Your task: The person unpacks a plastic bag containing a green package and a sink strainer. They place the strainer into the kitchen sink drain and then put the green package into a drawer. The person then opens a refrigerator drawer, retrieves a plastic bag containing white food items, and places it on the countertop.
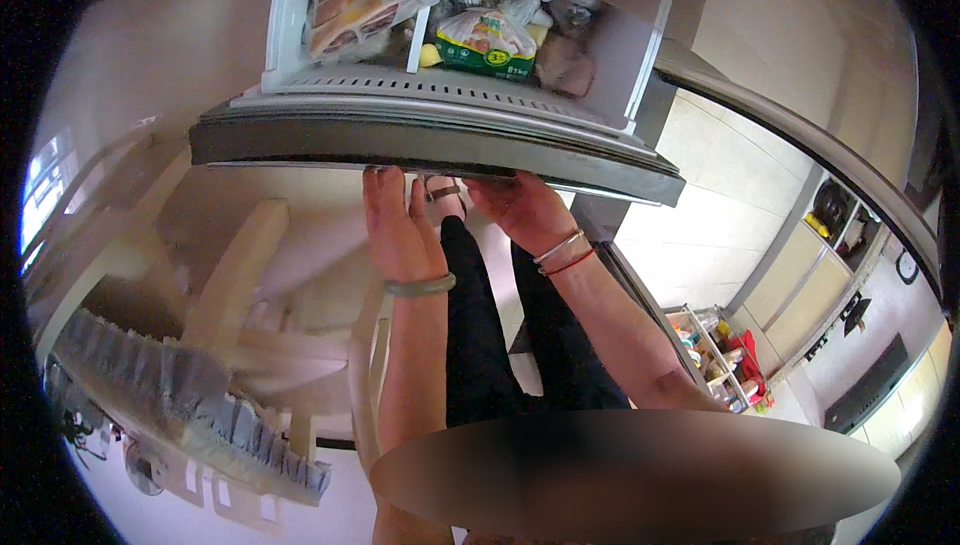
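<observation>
A freezer drawer [440, 145] stands pulled out in front of me, with a dark front panel and a white bin behind it. My left hand [402, 230] touches the panel's lower edge, its fingers stretched upward and nothing held in them. Farther right, my right hand [522, 213] has its fingers bent against the same edge; their tips are partly hidden there. Inside the drawer, bagged food [362, 7] lies left of a white divider. Right of the divider sits a green and white food package [487, 43] among other plastic bags.
Wooden chairs [245, 275] and a table with a ruffled, clear cover [190, 395] are at the left. A rack of mixed goods [715, 355] stands at the right, near a cabinet [800, 270]. My legs [480, 315] and one sandalled foot show below the drawer.
</observation>
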Motion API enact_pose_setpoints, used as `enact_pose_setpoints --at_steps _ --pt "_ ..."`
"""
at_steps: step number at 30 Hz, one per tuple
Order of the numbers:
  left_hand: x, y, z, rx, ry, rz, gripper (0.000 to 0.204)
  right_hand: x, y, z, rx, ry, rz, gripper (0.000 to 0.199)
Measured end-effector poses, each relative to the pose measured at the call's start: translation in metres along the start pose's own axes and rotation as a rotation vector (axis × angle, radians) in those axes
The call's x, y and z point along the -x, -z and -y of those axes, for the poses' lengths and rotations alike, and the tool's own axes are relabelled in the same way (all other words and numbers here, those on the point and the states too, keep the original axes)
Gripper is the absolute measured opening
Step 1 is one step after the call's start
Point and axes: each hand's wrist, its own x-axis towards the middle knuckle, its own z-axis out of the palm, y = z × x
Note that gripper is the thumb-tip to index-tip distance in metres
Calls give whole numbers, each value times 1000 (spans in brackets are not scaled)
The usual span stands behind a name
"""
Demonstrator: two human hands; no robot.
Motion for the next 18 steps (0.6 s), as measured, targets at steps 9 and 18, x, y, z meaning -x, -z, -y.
enact_pose_setpoints --at_steps 9,18 --pt "-5 10 5 17 -7 63 45 -7 10 -1 96 73 -21 44" --pt "-9 17 9 78 -29 140 69 -12 9 5 261 167 5 47"
